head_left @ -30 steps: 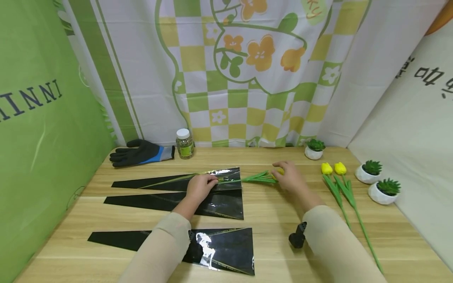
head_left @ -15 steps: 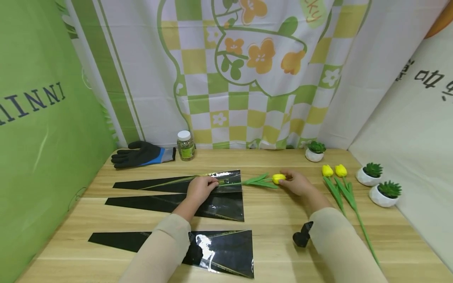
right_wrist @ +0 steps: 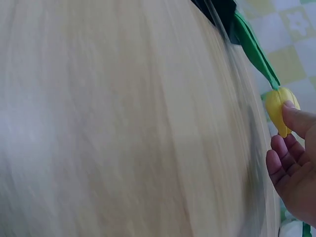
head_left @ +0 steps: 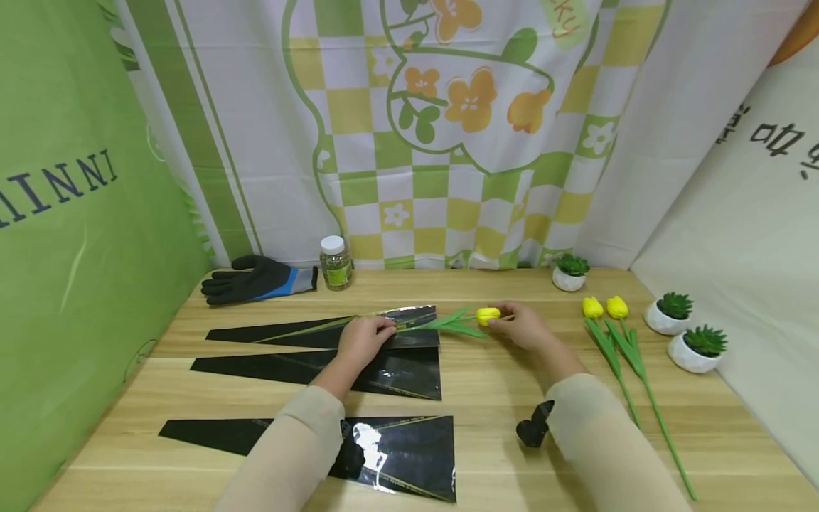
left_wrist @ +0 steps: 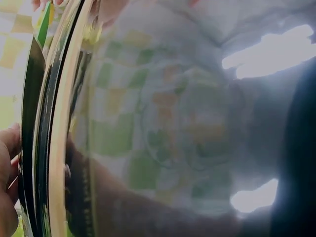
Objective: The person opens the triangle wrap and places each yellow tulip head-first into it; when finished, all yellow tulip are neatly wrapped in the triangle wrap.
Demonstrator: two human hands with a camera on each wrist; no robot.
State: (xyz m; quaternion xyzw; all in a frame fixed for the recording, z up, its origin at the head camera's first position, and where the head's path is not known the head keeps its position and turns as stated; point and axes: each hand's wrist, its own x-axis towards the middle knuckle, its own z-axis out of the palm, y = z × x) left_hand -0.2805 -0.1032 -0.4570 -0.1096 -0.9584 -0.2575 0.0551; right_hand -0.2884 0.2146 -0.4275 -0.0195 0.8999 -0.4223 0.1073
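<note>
An artificial yellow tulip [head_left: 488, 316] lies sideways at the far black flower sleeve [head_left: 281, 332], its leaves overlapping the wide end. My right hand [head_left: 527, 328] pinches the tulip's bloom; in the right wrist view the thumb presses on the yellow petals [right_wrist: 276, 106] while the other fingers curl below. My left hand [head_left: 363, 346] grips the far sleeve near its wide end. Part of that hand [left_wrist: 7, 180] shows at the left edge of the left wrist view, against the dark film. The stem's lower part is hidden by the left hand and the sleeve.
A second black sleeve [head_left: 403, 373] lies just nearer, and a third [head_left: 419, 455] sits partly under my left forearm. Two more tulips [head_left: 604, 309] lie at the right, beside several potted succulents [head_left: 667, 313]. A work glove [head_left: 256, 279] and a lidded jar [head_left: 336, 264] stand at the back.
My right hand has closed on the bloom and shifted left, carrying the tulip with it. The leaves now reach over the sleeve's wide end. My left hand has stayed in place.
</note>
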